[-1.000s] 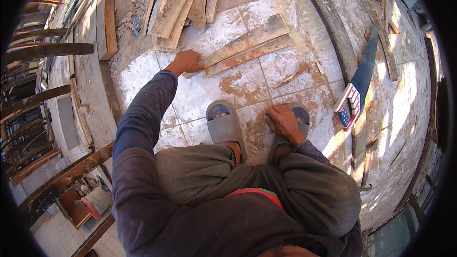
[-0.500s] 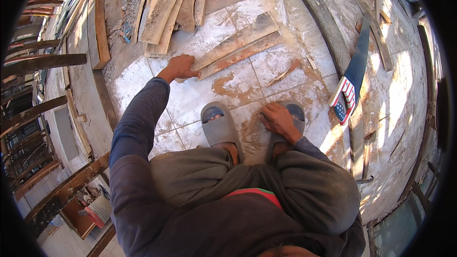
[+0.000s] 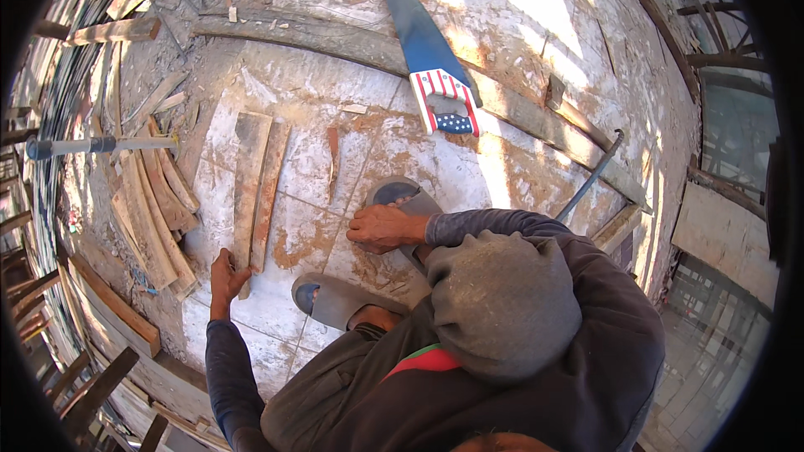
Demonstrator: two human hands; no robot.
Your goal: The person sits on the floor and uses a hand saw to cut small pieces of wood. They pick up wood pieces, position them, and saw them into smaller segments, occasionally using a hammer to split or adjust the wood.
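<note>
Two narrow wooden boards lie nearly side by side on dusty white tiles, a pale board [image 3: 251, 180] on the left and a reddish-brown one [image 3: 271, 194] on the right. My left hand [image 3: 224, 280] is at their near end, thumb over the pale board and fingers at its left edge. My right hand [image 3: 383, 228] is closed, fingers curled, over the sandal [image 3: 408, 192] on my right foot. Whatever those fingers may hold is hidden. Beyond it lies a handsaw [image 3: 444, 88] with a red, white and blue handle, its dark blade pointing away.
Several loose boards [image 3: 149, 213] are piled at the left, near a hammer [image 3: 92, 146]. A long timber beam [image 3: 335, 40] crosses the floor, passing beneath the saw. A dark metal bar [image 3: 593, 174] with a hooked end lies at the right. A reddish wood sliver [image 3: 333, 155] rests between boards and sandals.
My view has turned to the right, so the boards now point away from me and the saw appears near the top. My left hand stays at the boards' end. My right fingers look more curled.
</note>
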